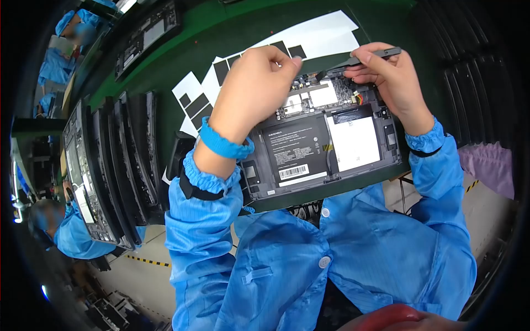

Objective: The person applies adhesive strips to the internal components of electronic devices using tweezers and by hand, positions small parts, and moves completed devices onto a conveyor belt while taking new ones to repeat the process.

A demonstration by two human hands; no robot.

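An opened laptop base (326,182) lies in front of me with its inside showing: a black battery (295,146), a white-labelled part (351,144) and a circuit board (323,95). My right hand (393,83) is closed on dark tweezers (391,52) above the board's upper right corner. The tweezers' tips point left, toward the laptop's back edge. My left hand (259,83) hovers over the board's upper left, thumb and finger pinched together. What they hold, if anything, I cannot make out. A blue wrist strap (221,142) circles that wrist.
White sheets with black stickers (221,71) lie behind the laptop on the green table (193,47). Several laptop bases (124,160) stand on edge at left, and another (148,36) lies far left. Dark panels (475,94) are stacked at right. Co-workers in blue (83,234) sit at left.
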